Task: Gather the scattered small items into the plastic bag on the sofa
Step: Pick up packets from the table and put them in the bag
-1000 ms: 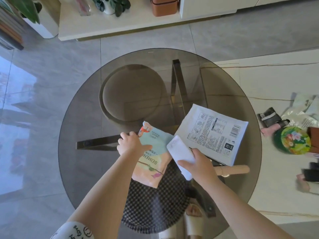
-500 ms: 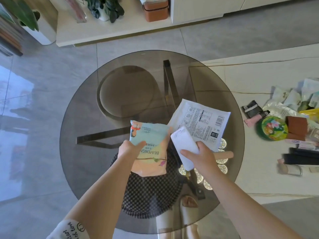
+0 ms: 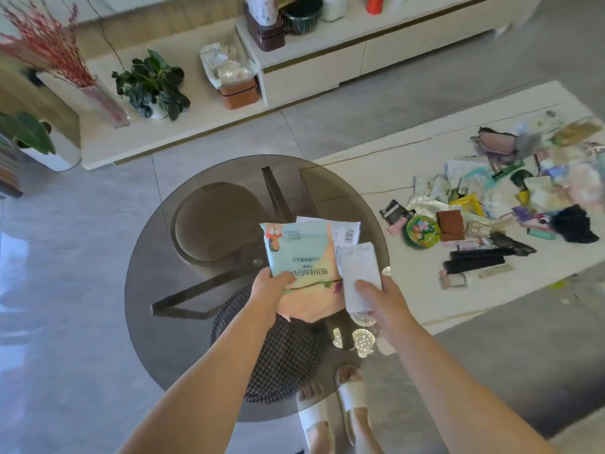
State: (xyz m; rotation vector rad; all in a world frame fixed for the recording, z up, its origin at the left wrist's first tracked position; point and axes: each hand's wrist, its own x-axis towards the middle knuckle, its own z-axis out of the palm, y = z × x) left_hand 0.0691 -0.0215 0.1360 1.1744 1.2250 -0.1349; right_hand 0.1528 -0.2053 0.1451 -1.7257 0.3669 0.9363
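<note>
Left hand point(image 3: 271, 290) pinching pastel printed packet point(image 3: 299, 257), white barcode-labelled flat packet point(image 3: 347, 231) loose behind it, right hand point(image 3: 381, 298) clasping small white pack point(image 3: 358, 273): hidden packet likely slips onto round smoked-glass bench point(image 3: 157, 257) below both grips.

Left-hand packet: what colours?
Light blue top, peach-pink bottom, on the packet the left hand grips; head view.

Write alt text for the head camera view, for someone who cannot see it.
Seen from above, a person's left hand holds a pastel packet and the right hand a small white packet, above a round glass table. Many small items lie scattered on a pale surface to the right.
</note>
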